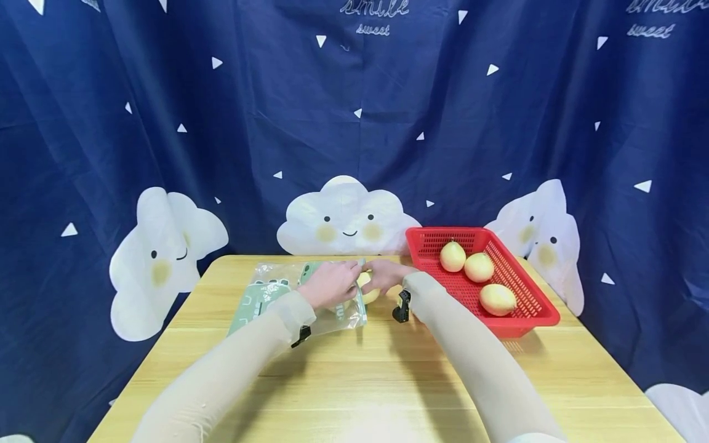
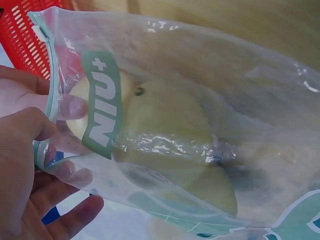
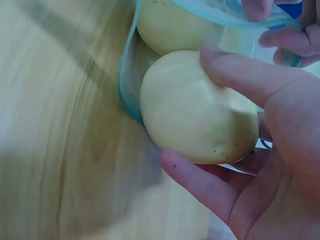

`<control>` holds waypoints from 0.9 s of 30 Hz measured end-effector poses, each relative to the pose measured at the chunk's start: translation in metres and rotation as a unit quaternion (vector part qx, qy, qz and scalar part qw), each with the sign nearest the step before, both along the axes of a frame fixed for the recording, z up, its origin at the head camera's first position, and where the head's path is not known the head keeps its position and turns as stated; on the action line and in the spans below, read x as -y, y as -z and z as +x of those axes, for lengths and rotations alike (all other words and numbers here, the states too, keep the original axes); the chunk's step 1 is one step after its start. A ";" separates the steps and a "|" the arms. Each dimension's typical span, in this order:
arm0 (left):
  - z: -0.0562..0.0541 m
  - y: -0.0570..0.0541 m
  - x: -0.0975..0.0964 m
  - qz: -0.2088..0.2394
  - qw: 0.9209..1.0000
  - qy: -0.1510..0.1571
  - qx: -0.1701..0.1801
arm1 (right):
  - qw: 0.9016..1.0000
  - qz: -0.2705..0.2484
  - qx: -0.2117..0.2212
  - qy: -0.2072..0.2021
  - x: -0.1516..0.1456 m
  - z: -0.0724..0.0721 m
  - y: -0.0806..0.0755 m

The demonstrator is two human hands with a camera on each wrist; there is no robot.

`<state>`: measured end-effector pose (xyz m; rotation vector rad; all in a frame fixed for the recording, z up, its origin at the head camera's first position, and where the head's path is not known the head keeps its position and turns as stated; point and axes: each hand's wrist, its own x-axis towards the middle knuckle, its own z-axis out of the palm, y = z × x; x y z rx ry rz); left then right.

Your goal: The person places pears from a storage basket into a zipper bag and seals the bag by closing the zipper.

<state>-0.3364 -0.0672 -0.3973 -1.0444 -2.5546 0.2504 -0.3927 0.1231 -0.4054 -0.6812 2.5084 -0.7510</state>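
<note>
A clear zip bag (image 2: 240, 65) with green print lies on its side on the table, its mouth turned right. My left hand (image 1: 330, 284) pinches the rim of that mouth between thumb and fingers. In my right hand (image 1: 386, 275) is a pale yellow pear (image 3: 195, 110), gripped with the thumb on top and fingers beneath, right at the open mouth. Behind it, another pear (image 3: 175, 25) sits inside the bag. Through the plastic in the left wrist view, several pears show, one with its stem end (image 2: 167, 115) up.
A red plastic basket (image 1: 540, 314) stands at the right of the table, with three pears (image 1: 479, 267) in it. Left of the bag lies flat green-printed packaging (image 1: 252, 304). A blue curtain (image 1: 310, 141) hangs behind the wooden table (image 1: 354, 381).
</note>
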 end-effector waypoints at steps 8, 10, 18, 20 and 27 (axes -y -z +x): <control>-0.001 -0.002 0.001 0.018 1.000 0.000 0.009 | 0.995 -0.093 0.018 -0.004 0.004 0.002 0.013; -0.001 -0.002 0.001 0.025 1.000 -0.002 0.012 | 0.993 -0.116 0.011 -0.012 0.005 0.004 0.014; 0.001 -0.002 0.001 0.032 0.999 0.006 0.004 | 0.964 -0.228 0.131 -0.041 0.013 0.012 0.021; 0.002 -0.003 0.001 0.036 0.999 0.011 0.001 | 0.956 -0.236 0.172 -0.040 0.015 0.014 0.021; 0.002 -0.006 0.001 0.041 0.999 0.014 -0.018 | 0.966 -0.175 0.189 -0.018 0.015 0.018 0.011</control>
